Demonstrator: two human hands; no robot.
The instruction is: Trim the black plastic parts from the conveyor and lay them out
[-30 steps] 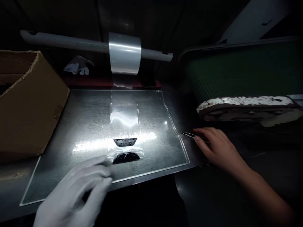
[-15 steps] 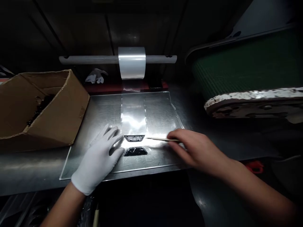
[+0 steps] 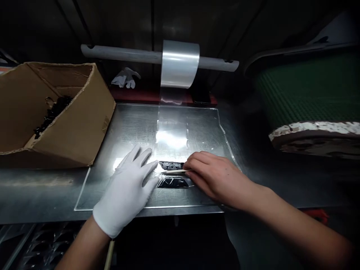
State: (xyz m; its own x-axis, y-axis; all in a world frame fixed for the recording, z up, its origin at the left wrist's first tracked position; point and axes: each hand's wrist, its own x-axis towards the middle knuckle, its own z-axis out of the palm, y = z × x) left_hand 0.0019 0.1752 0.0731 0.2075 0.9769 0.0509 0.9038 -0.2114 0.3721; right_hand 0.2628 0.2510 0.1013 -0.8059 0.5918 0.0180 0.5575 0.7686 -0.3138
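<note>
My left hand, in a white glove, lies with fingers spread on a clear sheet. Its index fingertip is at the left end of a black trapezoid part with recesses, and its thumb is by the left end of a glossy black trapezoid piece nearer the front edge. My bare right hand pinches a slim, pale, pointed tool. The tool's tip points left and lies between the two black pieces. My right fingers cover the right end of the upper part.
A roll of clear film hangs on a grey bar, its strip running down to the sheet. A cardboard box with black parts stands left. A green belt conveyor is at right. A white glove lies behind.
My right hand has moved left with the pointed tool, from beyond the upper part's right end to between the two black pieces. My left hand stays spread beside them. The camera view has shifted.
</note>
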